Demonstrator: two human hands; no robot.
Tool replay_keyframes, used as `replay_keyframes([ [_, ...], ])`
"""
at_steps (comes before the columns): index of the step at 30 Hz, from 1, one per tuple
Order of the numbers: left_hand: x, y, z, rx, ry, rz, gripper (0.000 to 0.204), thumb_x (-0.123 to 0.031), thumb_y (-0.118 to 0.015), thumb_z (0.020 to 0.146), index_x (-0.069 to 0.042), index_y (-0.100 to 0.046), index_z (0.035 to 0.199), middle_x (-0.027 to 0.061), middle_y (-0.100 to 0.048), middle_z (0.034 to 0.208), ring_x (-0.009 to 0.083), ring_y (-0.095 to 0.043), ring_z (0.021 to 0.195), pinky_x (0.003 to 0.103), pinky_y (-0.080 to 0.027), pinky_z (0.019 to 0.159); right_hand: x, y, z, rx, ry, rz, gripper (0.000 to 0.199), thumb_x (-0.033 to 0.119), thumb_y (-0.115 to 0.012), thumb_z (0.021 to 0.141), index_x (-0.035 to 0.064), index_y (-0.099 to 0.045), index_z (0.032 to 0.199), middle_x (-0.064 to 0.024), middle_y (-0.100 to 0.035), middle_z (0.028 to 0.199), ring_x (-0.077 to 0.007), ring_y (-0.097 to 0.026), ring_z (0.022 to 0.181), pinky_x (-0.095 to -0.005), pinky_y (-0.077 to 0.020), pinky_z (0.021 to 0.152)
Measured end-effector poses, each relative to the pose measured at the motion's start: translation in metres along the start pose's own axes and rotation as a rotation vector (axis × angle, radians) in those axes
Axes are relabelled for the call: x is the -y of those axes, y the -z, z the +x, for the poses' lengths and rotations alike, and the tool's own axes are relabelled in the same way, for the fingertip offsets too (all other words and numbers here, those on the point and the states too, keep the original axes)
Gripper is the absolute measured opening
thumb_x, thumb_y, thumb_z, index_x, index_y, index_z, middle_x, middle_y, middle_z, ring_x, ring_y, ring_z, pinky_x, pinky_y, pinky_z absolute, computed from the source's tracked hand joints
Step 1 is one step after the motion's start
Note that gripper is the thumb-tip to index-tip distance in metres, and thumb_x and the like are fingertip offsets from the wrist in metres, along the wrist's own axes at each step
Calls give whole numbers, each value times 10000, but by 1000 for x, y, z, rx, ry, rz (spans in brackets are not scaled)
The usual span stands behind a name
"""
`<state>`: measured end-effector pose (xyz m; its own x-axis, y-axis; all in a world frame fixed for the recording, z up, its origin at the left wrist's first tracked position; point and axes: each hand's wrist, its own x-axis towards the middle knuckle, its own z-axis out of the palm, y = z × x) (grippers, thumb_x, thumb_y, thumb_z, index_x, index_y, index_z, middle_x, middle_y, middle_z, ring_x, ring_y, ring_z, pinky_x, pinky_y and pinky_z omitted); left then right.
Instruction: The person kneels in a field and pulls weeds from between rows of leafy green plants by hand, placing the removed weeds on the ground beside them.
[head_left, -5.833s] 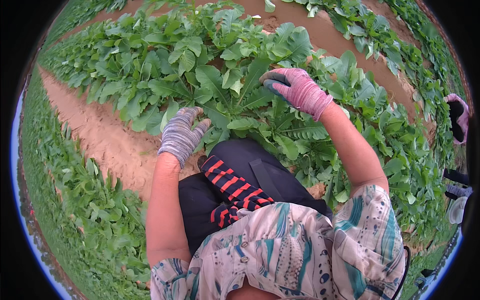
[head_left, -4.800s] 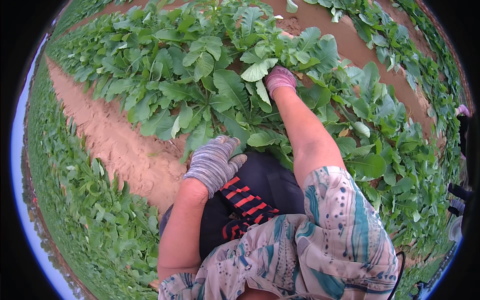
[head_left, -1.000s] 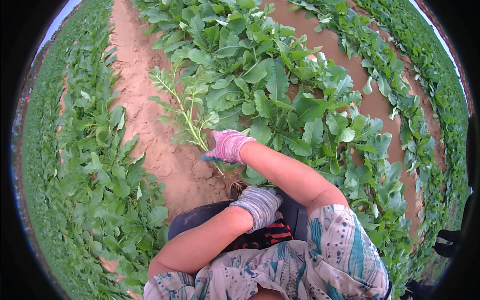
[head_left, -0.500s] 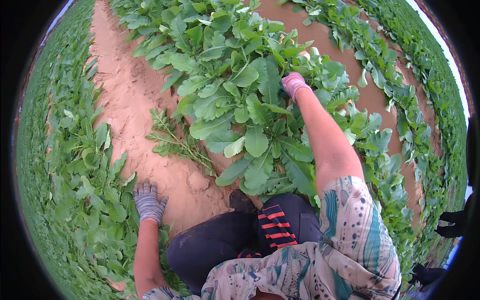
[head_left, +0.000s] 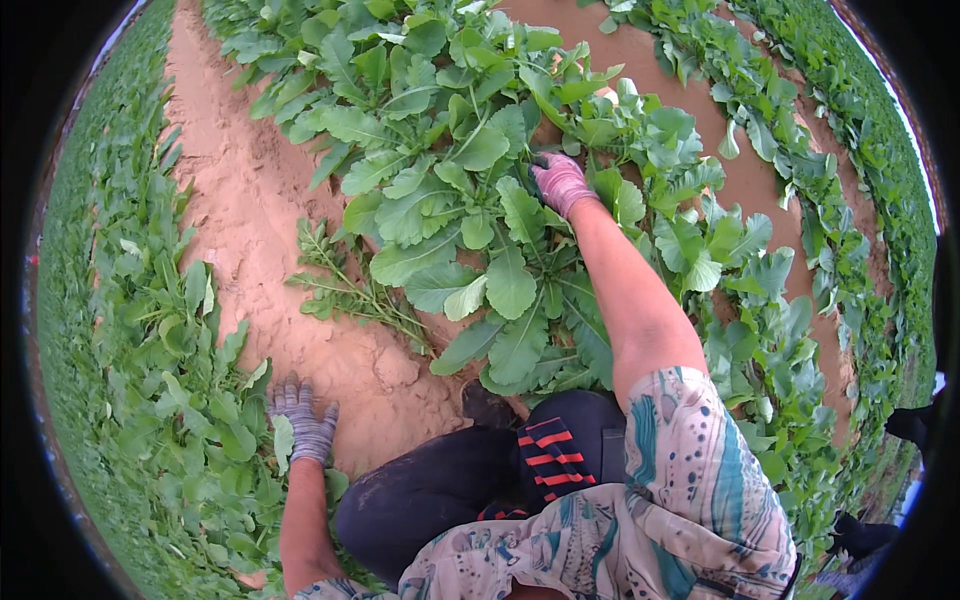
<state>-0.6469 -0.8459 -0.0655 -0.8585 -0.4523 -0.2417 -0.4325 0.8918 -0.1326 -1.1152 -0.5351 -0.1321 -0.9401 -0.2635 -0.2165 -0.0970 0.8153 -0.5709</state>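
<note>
Right hand, pink knit glove, is reached out to upper centre of frame, buried among the broad green leafy plants of the middle crop row. Fingers curl down into the foliage at the base of a plant; leaves cover the fingertips, so can't tell whether it's clamped on a stem or just pushing leaves aside.

Left hand, grey knit glove, is at lower left, fingers spread, palm flat on the sandy reddish-brown soil furrow, right at the edge of the left-hand row of green plants. Holding nothing. Hands are well apart, left low and left, right high and right of centre.

Uprooted thin-stemmed green weed with narrow jagged leaves lies flat on the furrow, left of centre, between the two hands and just beside the outer leaves of the middle row. Neither hand touches it.

Person crouches at bottom centre: black trousers, black fabric with red stripes at the knee, patterned teal-and-cream sleeve on the right arm. Dark shoe tip on the soil just beside the plant bases.

Another bare soil furrow and more plant rows run along the upper right.
</note>
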Motion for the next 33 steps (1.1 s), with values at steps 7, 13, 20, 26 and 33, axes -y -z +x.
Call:
replay_keyframes([
  [7,-2,-1,1,1,16,8,626,-429,-699,742,-94,-575,1256,127,-442,1422,368,-292,1370,478,-146,1169,-17,1,-12,256,-93,747,414,192,-640,870,42,-579,1251,-118,-670,1048,-195,-595,887,-344,-485,826],
  [13,-2,-1,1,-8,25,26,628,-431,-718,722,-97,-583,1237,125,-446,1418,376,-289,1370,500,-165,1157,-33,-9,-9,9,-35,683,349,338,-557,925,53,-646,1106,-61,-644,881,-152,-563,765,-317,-474,702],
  [20,0,-5,0,-17,11,8,630,-440,-708,726,-99,-580,1240,129,-448,1417,375,-295,1369,501,-155,1157,0,18,-47,593,-143,1589,245,219,-453,994,49,-500,1165,95,-352,612,-40,-328,527,-211,-320,515],
  [26,4,-9,0,-45,-34,7,634,-440,-696,729,-86,-579,1242,141,-455,1406,362,-328,1352,489,-149,1163,66,51,3,307,258,1693,283,212,-463,991,7,-535,1172,25,-514,763,-45,-413,571,-207,-384,541],
  [33,-2,-3,3,-11,21,21,644,-448,-691,725,-84,-575,1244,143,-450,1404,334,-333,1354,490,-137,1168,89,13,101,-225,-25,199,397,291,-648,811,58,-646,1131,-186,-638,1159,-352,-630,1017,-396,-494,893],
])
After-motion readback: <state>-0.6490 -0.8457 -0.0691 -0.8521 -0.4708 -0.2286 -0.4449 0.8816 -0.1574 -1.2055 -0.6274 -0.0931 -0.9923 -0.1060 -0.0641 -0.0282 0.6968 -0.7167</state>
